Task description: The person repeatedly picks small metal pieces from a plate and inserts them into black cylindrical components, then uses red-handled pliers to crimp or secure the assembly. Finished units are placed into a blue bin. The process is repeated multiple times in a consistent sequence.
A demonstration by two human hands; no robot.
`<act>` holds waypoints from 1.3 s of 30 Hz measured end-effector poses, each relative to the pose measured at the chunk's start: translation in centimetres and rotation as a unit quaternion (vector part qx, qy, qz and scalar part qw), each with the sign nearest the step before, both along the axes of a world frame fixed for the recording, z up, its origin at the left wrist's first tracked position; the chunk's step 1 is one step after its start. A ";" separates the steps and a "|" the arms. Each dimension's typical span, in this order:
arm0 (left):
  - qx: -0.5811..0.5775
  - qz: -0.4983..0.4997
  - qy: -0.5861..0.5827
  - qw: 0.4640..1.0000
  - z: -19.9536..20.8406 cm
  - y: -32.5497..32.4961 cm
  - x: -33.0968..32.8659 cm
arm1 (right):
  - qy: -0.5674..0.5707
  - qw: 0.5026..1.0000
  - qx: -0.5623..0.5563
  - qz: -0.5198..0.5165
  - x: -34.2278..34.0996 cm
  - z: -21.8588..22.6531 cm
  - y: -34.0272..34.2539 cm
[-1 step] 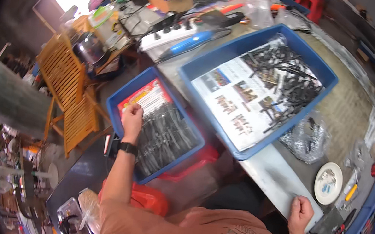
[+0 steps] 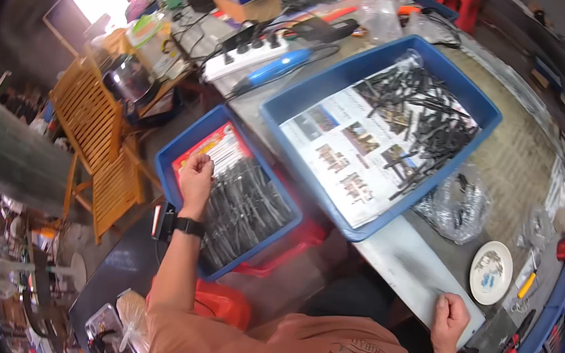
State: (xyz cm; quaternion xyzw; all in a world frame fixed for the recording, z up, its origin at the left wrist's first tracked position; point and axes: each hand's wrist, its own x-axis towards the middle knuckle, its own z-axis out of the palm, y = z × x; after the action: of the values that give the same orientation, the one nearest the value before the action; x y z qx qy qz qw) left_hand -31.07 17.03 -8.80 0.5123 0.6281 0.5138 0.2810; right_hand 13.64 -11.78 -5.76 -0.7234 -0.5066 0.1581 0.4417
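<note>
My left hand (image 2: 195,177) is closed, fingers curled together, above the near blue tray (image 2: 169,176). Whatever it may hold is hidden. That tray holds many thin dark strips (image 2: 250,197) lying side by side, with a red and white printed sheet (image 2: 227,145) at its far end. My right hand (image 2: 450,320) makes a fist at the near edge of the table, beside a pale board (image 2: 415,269), with nothing showing in it. On the table stands a larger blue tray (image 2: 361,234), lined with printed paper (image 2: 323,150) and holding a loose heap of dark narrow pieces (image 2: 427,114).
A white plate (image 2: 491,273) with small bits, a yellow-handled tool (image 2: 527,285) and a clear plastic bag (image 2: 460,207) lie at the right. Beyond the trays are a power strip (image 2: 245,58) and a blue handheld tool (image 2: 276,70). A wooden chair (image 2: 96,127) stands left.
The whole view has shifted slightly. Both hands keep the same closed pose and the same places by the tray and the table edge.
</note>
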 end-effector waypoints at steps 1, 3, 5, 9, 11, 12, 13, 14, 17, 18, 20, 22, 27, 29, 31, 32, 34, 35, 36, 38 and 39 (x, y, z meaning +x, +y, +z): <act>0.023 -0.042 -0.009 0.999 1.9 0.0 1.9 | -0.001 1.000 0.002 -0.002 0.0 0.1 0.0; 0.035 -0.121 -0.055 0.990 5.4 -0.3 6.2 | 0.004 1.000 0.010 0.001 -0.1 0.2 0.0; 0.042 -0.221 -0.080 0.971 8.4 -0.7 10.2 | 0.018 1.000 0.017 0.001 -0.1 0.3 0.0; 0.054 -0.347 0.014 0.936 11.7 -0.9 18.1 | 0.009 0.999 0.032 0.000 -0.1 0.5 0.0; 0.079 -0.403 0.126 0.903 12.2 -0.3 21.5 | 0.009 0.999 0.038 0.001 0.0 0.5 -0.1; 0.100 -0.437 0.163 0.879 12.2 0.2 23.1 | 0.012 0.999 0.038 0.001 0.0 0.5 -0.1; 0.081 -0.456 0.199 0.864 12.0 0.7 24.6 | 0.023 0.999 0.036 -0.001 0.0 0.5 -0.2; 0.066 -0.477 0.224 0.847 11.7 1.2 26.1 | 0.020 0.999 0.041 0.000 0.0 0.5 -0.3; 0.051 -0.502 0.333 0.796 10.2 2.7 29.4 | 0.016 0.999 0.049 0.001 0.1 0.4 -0.3; 0.039 -0.498 0.366 0.785 9.6 3.1 30.2 | 0.016 0.998 0.054 0.001 0.1 0.3 -0.3; -0.007 -0.495 0.429 0.755 8.4 3.5 31.3 | 0.021 0.998 0.063 -0.001 0.1 0.3 -0.3; -0.021 -0.477 0.462 0.748 7.1 3.6 31.9 | 0.022 0.998 0.064 -0.001 0.1 0.3 -0.4; 0.004 -0.437 0.475 0.764 6.3 3.5 31.7 | 0.029 0.997 0.064 0.007 0.2 0.6 -0.4; 0.020 -0.432 0.463 0.774 7.5 3.1 31.2 | 0.033 0.997 0.068 0.004 0.2 0.7 -0.4; 0.073 -0.433 0.404 0.803 9.4 2.0 30.9 | 0.031 0.997 0.064 0.007 0.2 0.7 -0.4; 0.080 -0.423 0.363 0.826 10.4 0.9 30.7 | 0.029 0.998 0.062 0.009 0.3 0.7 -0.4; 0.105 -0.455 0.258 0.846 12.2 -2.1 30.1 | 0.023 0.997 0.078 0.005 0.3 0.6 -0.4; 0.063 -0.484 0.225 0.843 12.9 -3.7 29.7 | 0.026 0.996 0.081 0.007 0.3 0.6 -0.4; 0.055 -0.518 0.157 0.839 13.4 -5.4 29.2 | 0.028 0.996 0.085 0.008 0.4 0.5 -0.4; -0.006 -0.559 0.079 0.825 13.5 -8.7 28.9 | 0.042 0.996 0.074 0.009 0.5 0.4 -0.5; -0.013 -0.581 0.059 0.812 13.2 -10.1 28.9 | 0.054 0.995 0.088 0.004 0.5 0.3 -0.5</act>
State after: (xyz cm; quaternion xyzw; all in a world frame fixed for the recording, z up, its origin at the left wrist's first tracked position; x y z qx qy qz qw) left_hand -2.19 6.93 4.37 0.8075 0.2357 0.2154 0.4960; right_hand 14.11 -12.24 -5.48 -0.6702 -0.4967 0.1530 0.5298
